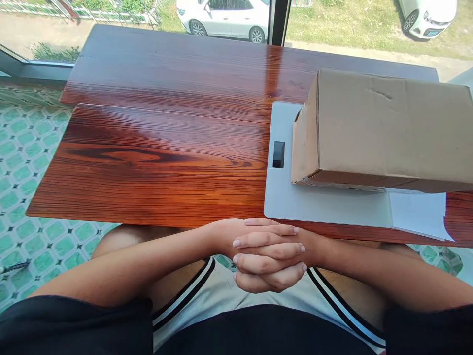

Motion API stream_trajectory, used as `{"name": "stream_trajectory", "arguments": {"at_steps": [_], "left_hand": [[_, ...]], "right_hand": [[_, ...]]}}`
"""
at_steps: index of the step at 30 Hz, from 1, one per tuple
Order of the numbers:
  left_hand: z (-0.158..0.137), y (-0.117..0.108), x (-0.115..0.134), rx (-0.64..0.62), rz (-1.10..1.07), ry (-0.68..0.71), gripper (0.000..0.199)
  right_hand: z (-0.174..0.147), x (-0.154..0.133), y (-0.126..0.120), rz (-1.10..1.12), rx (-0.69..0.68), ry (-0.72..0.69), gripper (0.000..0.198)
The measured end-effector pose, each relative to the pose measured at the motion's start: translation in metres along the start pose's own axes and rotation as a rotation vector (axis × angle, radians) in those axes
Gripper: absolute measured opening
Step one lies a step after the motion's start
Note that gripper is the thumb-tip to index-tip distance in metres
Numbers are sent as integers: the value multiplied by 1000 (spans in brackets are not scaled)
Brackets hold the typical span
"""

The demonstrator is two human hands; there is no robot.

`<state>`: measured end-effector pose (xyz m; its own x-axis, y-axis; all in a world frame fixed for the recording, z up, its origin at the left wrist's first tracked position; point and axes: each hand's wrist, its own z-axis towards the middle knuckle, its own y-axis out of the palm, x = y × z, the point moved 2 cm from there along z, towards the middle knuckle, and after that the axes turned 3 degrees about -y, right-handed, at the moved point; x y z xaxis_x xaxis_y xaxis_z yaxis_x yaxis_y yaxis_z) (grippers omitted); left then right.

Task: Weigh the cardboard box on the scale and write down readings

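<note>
My left hand (281, 252) and my right hand (256, 265) are clasped together over my lap, fingers interlaced and folded closed. No object shows between them, though the palms are hidden. They rest just at the front edge of the brown wooden table (148, 182). Ahead to the right, a closed cardboard box (391, 128) sits on a flat white panel that looks like a scale (332, 209), with a small dark display (278, 155) near its left side. White paper sheets (421, 212) stick out under the box's front right. Neither hand touches these things.
A second, similar wooden tabletop (177, 64) lies behind the front one, by the window. Green-and-white patterned floor (22, 162) shows at the left. Outside the glass stand a white car (229, 17) and another white car (430, 19).
</note>
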<state>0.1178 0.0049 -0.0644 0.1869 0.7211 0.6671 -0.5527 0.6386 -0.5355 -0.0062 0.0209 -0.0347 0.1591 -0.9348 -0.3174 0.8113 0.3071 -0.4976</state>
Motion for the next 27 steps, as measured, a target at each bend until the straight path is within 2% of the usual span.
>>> {"name": "stream_trajectory", "arguments": {"at_steps": [2, 4, 6, 8, 13, 16, 18, 22, 27], "left_hand": [[0, 1, -4, 6, -6, 56, 47], [-2, 3, -8, -6, -3, 135, 63], [-4, 3, -9, -2, 19, 156, 74], [-7, 3, -5, 16, 47, 79, 71], [-12, 2, 16, 96, 77, -241, 45], [-10, 2, 20, 102, 61, -285, 41], [-5, 0, 16, 75, 45, -236, 38], [1, -4, 5, -12, 58, -10, 37], [0, -2, 2, 51, 69, 189, 53]], "right_hand": [[0, 0, -1, -1, -18, 0, 35], [1, 0, -2, -1, -27, -5, 36], [3, -1, -3, -2, -26, -4, 37], [5, -2, -4, -10, -27, 5, 35], [5, -1, -1, -15, -19, -10, 36], [1, 1, 4, -9, 59, -14, 30], [-1, 2, 7, 1, 108, -2, 25], [-1, 1, 10, 19, 112, 20, 27], [-5, 3, 11, 41, 133, 67, 28]]}}
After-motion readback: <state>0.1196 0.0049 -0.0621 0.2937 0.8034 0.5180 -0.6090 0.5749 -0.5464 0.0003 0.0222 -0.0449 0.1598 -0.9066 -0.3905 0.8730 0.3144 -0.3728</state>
